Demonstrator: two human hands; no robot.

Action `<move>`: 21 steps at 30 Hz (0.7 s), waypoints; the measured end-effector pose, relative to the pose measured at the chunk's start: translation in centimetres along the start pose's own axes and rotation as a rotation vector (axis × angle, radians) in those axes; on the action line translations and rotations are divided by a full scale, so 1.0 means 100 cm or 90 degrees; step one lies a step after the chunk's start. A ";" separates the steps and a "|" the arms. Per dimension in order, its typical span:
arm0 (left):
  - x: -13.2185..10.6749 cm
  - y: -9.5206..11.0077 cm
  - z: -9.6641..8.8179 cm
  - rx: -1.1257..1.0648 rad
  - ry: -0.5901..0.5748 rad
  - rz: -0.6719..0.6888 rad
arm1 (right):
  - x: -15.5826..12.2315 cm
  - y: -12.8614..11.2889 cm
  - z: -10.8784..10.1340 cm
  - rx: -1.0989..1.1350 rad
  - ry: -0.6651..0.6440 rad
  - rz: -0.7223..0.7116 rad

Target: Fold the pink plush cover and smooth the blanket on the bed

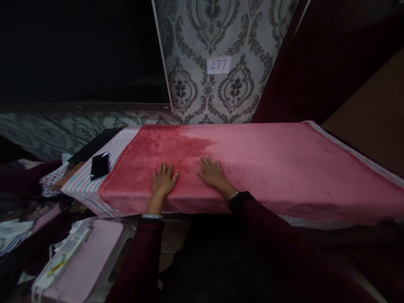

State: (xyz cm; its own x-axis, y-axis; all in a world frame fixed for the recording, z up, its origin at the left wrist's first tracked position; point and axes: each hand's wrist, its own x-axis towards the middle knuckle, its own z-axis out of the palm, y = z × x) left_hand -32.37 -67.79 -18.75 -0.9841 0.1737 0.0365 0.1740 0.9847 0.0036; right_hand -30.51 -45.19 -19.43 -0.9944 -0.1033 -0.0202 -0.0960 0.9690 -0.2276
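Note:
A pink plush blanket (268, 155) with a striped border lies spread over a long surface, its front edge hanging down. Its left part looks darker, the right part lighter. My left hand (163, 180) rests flat on the darker part, fingers spread. To its right, my right hand (211, 171) is also laid flat on the plush near where the two shades meet, fingers stretched out. Neither hand grips anything. On the striped border at the left lies a dark smartphone (100, 166).
A large dark screen (82, 50) hangs at the upper left. A paper marked 277 (218, 65) is stuck on the patterned wall. At the lower left stands a pink-lidded box (102, 240) with a power strip (71, 248) on it, beside heaped clothes (31, 181).

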 end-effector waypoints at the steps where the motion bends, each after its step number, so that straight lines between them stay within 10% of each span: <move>1: 0.000 0.000 0.001 -0.002 0.003 0.001 | -0.007 0.015 -0.001 -0.018 0.005 0.035; 6: 0.004 -0.009 0.000 -0.031 -0.008 0.003 | -0.045 0.094 -0.019 -0.091 -0.016 0.210; 10: 0.034 -0.019 -0.022 -0.087 -0.006 -0.001 | -0.049 0.112 -0.028 -0.111 0.022 0.278; 15: 0.089 -0.002 -0.042 -0.123 0.030 0.004 | -0.003 0.046 -0.020 -0.041 0.011 0.049; 21: 0.103 0.010 -0.017 -0.070 0.069 0.024 | 0.053 -0.028 -0.005 0.004 0.017 -0.128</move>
State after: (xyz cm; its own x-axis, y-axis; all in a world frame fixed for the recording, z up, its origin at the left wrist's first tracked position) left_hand -42.23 -65.03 -16.68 -0.9681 0.2031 0.1467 0.2199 0.9694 0.1094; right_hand -35.50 -48.38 -18.41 -0.9560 -0.2888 0.0517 -0.2928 0.9281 -0.2301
